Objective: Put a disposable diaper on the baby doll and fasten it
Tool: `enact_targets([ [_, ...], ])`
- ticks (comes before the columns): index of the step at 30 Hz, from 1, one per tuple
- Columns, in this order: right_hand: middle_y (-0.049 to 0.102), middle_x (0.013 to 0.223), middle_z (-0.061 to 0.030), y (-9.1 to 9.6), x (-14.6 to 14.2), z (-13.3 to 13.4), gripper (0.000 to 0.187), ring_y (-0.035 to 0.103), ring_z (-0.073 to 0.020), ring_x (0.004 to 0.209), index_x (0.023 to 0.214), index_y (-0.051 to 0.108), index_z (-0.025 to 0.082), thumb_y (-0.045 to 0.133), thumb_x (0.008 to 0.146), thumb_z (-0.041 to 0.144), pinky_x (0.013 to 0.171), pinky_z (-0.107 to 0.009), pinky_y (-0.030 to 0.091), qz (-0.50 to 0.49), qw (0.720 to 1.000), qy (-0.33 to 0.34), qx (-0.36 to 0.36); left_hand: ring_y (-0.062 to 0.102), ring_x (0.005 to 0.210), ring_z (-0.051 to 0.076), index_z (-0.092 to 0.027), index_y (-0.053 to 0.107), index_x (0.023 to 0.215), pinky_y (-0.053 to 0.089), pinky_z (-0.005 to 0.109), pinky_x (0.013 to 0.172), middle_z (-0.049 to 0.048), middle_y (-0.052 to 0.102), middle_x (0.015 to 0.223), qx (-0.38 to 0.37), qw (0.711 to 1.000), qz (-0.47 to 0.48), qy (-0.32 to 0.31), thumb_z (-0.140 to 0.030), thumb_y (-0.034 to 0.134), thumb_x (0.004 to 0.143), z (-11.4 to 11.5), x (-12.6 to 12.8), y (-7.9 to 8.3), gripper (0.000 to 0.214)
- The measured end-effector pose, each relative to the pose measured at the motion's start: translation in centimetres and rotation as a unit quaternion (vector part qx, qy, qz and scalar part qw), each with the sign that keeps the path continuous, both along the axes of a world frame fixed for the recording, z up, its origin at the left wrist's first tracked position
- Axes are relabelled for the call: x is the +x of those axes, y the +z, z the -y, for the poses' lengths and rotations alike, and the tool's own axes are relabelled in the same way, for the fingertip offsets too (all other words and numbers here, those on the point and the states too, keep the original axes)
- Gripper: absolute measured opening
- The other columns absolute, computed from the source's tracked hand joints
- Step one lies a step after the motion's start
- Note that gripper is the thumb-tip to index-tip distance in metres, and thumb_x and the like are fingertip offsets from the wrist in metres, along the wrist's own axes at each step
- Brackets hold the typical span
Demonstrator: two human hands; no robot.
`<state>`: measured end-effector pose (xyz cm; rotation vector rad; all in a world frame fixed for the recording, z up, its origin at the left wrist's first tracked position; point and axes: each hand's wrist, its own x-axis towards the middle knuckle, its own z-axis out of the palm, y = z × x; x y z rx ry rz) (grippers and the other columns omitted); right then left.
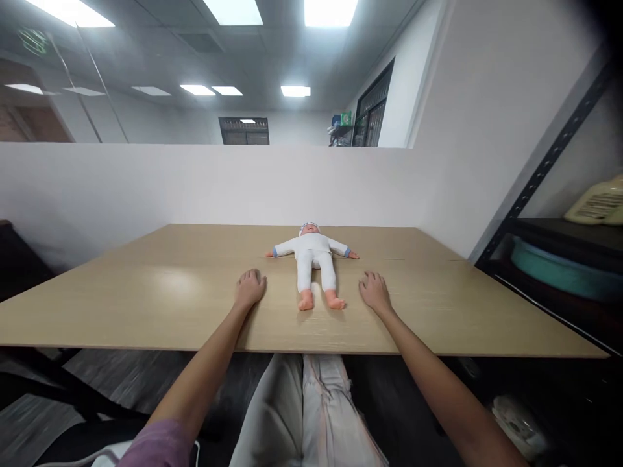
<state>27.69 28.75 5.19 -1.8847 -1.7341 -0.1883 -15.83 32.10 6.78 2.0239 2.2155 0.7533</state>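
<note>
A baby doll (315, 259) in a white suit with blue cuffs and a cap lies on its back on the wooden table (146, 285), arms spread, bare feet toward me. My left hand (250, 288) rests palm down on the table to the left of the doll's legs, fingers curled a little, holding nothing. My right hand (374, 290) rests the same way to the right of the legs. Neither hand touches the doll.
A white partition wall (195, 188) runs behind the table. A black metal shelf (559, 259) at the right holds a teal bowl (564, 269) and a cream object (596, 201). My legs (302, 415) are under the table's near edge.
</note>
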Motion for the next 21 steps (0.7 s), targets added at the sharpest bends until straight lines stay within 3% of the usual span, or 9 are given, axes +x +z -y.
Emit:
enact_targets([
  [7, 0.062, 0.145, -0.0239, -0.3, -1.7, 7.1, 0.049, 0.056, -0.0360, 0.134, 0.141, 0.061, 0.009, 0.046, 0.100, 0.032, 0.114, -0.048, 0.040, -0.012, 1.000, 0.003, -0.021, 0.043, 0.152, 0.034, -0.003, 0.044, 0.153, 0.029, 0.044, 0.126, 0.0256, 0.045, 0.162, 0.008, 0.999, -0.026, -0.017, -0.042, 0.036, 0.103, 8.0, 1.4, -0.5, 0.064],
  [10, 0.058, 0.152, -0.0234, -1.1, -2.4, 11.2, 0.055, 0.051, -0.0385, 0.143, 0.143, 0.063, 0.009, 0.043, 0.101, 0.038, 0.119, -0.051, 0.037, -0.013, 0.999, 0.010, -0.028, 0.042, 0.153, 0.032, -0.002, 0.047, 0.152, 0.031, 0.043, 0.127, 0.0236, 0.048, 0.161, 0.015, 0.999, -0.026, -0.038, -0.046, 0.034, 0.103, 12.7, 2.0, -1.6, 0.067],
  [12, 0.057, 0.155, -0.0179, -2.1, -3.0, 14.8, 0.057, 0.047, -0.0367, 0.149, 0.147, 0.062, 0.016, 0.042, 0.101, 0.042, 0.124, -0.052, 0.033, -0.024, 0.999, 0.016, -0.015, 0.042, 0.153, 0.032, -0.008, 0.050, 0.153, 0.031, 0.045, 0.128, 0.0196, 0.050, 0.161, 0.032, 0.996, -0.010, -0.077, -0.050, 0.033, 0.103, 16.6, 2.2, -2.7, 0.068],
  [15, 0.048, 0.164, 0.0023, -4.7, -3.9, 20.8, 0.061, 0.038, -0.0305, 0.156, 0.160, 0.045, 0.043, 0.045, 0.099, 0.048, 0.131, -0.055, 0.022, -0.081, 0.995, 0.042, 0.041, 0.037, 0.157, 0.027, -0.029, 0.048, 0.158, 0.027, 0.045, 0.132, 0.0071, 0.046, 0.165, 0.063, 0.986, 0.036, -0.148, -0.053, 0.042, 0.101, 23.1, 2.6, -5.2, 0.062],
  [17, 0.034, 0.168, 0.0172, -7.2, -4.3, 24.5, 0.074, 0.030, -0.0269, 0.160, 0.161, 0.028, 0.060, 0.055, 0.093, 0.051, 0.132, -0.054, 0.026, -0.143, 0.986, 0.068, 0.049, 0.037, 0.157, 0.026, -0.039, 0.050, 0.156, 0.032, 0.043, 0.131, 0.0025, 0.044, 0.166, 0.049, 0.975, 0.081, -0.200, -0.052, 0.048, 0.098, 27.1, 3.1, -7.4, 0.059],
  [19, 0.039, 0.165, 0.0178, -10.1, -4.5, 27.4, 0.079, 0.033, -0.0309, 0.158, 0.158, 0.031, 0.064, 0.062, 0.086, 0.055, 0.129, -0.059, 0.032, -0.205, 0.977, 0.058, 0.025, 0.054, 0.145, 0.028, -0.041, 0.064, 0.142, 0.045, 0.044, 0.122, 0.0048, 0.061, 0.152, -0.002, 0.966, 0.127, -0.226, -0.051, 0.049, 0.096, 29.9, 4.0, -10.0, 0.049],
  [21, 0.058, 0.153, 0.0096, -12.8, -4.5, 29.5, 0.073, 0.044, -0.0398, 0.150, 0.147, 0.052, 0.061, 0.067, 0.076, 0.060, 0.122, -0.066, 0.040, -0.265, 0.963, 0.031, -0.025, 0.067, 0.126, 0.034, -0.040, 0.077, 0.114, 0.054, 0.047, 0.111, 0.0072, 0.075, 0.129, -0.068, 0.962, 0.157, -0.215, -0.053, 0.056, 0.090, 31.4, 5.3, -12.5, 0.034],
])
